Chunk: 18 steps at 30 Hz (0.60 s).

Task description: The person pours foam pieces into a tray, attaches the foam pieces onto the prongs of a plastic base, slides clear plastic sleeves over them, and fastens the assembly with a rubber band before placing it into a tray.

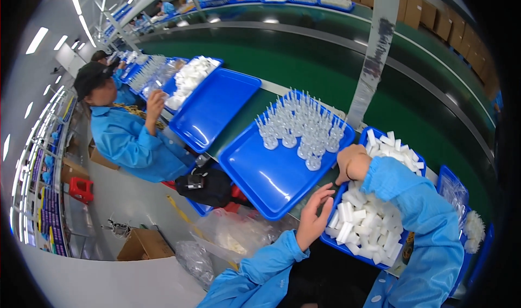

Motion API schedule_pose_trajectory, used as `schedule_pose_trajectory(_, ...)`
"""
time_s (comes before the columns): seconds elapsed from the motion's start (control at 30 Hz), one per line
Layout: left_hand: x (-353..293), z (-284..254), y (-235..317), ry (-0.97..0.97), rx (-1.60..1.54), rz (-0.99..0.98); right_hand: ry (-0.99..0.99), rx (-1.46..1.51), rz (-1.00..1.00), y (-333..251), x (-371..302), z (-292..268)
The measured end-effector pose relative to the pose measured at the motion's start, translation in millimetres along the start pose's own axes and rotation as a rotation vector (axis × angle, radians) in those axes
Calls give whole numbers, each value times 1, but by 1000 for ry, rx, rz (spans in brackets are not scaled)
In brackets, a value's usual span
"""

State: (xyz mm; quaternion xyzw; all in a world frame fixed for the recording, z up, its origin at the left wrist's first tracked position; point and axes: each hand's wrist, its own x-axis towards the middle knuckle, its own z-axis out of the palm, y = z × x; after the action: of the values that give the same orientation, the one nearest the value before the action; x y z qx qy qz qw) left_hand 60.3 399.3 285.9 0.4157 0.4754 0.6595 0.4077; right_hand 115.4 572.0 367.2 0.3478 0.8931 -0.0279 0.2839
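My left hand (316, 217) is open, its fingers stretched up between two blue trays, with nothing visible in it. My right hand (354, 164) reaches over the far part of the right tray (332, 233), fingers curled; whatever they hold, if anything, is hidden. White block-like pieces (369, 221) fill that tray in a heap, partly covered by my right sleeve. Left of my hands is a wide blue tray (263, 180). Clear plastic pieces with round bases and thin upright stems (298, 124) stand in rows in its far half.
A bare blue tray (217, 107) lies farther left, beside a tray of white pieces (192, 80) where a co-worker (130, 129) sits. A metal post (377, 52) rises behind my right hand. Beyond runs a green conveyor belt (304, 58). Plastic bags (233, 229) lie low at left.
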Motion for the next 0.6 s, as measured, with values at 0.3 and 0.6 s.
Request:
schedule_pose_trajectory(0.3,-3,0,1,70,-69,89,332,55,-2,-22,-42,-4)
schedule_pose_trajectory(0.6,10,-11,5,34,242,141,513,54,-49,37,-90,-16)
